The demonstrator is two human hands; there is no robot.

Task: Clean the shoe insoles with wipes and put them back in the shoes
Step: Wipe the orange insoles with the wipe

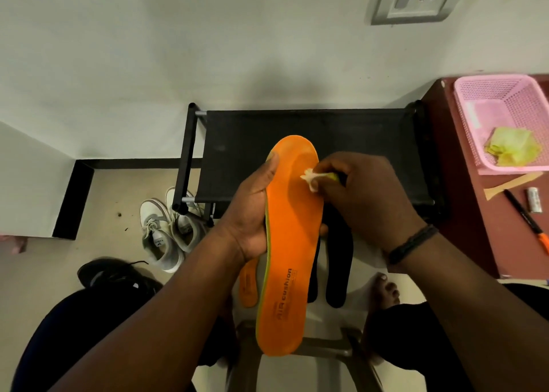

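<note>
Left hand (252,210) fingers clamp the orange insole (292,243) at its left edge, mid-length; long axis runs toe-away, heel-toward the person. Right hand (362,195) fingers pinch a crumpled wipe (310,179), pressed on the forefoot, apparently; unwiped length lies heelward below those fingers.

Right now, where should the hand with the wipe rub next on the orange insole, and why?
Probably slide the wipe down toward the heel. The right hand pinches it against the upper part of the orange insole, near the toe end, while the left hand grips the insole's edge. The long stretch down to the printed heel lies below the wipe, so that part likely comes next.
</note>
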